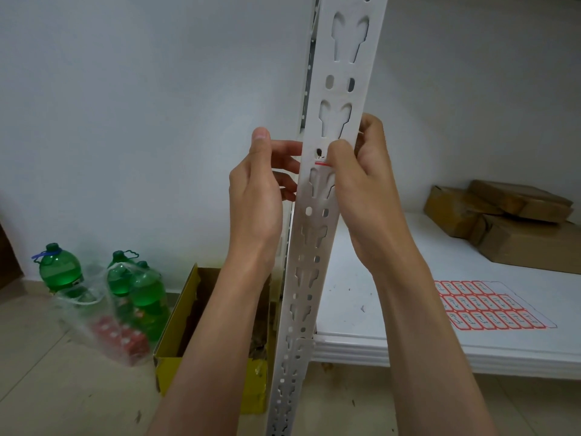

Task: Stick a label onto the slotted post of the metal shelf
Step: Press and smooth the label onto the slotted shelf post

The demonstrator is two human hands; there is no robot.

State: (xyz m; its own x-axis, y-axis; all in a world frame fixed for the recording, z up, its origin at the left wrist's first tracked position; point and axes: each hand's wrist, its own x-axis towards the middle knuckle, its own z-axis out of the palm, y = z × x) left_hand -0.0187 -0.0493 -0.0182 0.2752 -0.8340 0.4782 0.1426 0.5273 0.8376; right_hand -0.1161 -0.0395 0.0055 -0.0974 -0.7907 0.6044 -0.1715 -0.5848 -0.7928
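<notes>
Both hands meet at the slotted post: my right hand thumb presses the label on (red edge showing), left hand loosely braces; smoothing remains, I judge.

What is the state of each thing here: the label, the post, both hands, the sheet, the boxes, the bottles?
label: on the post, under the thumb
slotted post: upright
right hand: thumb presses the label
left hand: fingers reach behind the post
label sheet: flat on the shelf, partly used
yellow box: open, on the floor
green bottles: upright, capped
brown parcels: stacked, closed
</notes>
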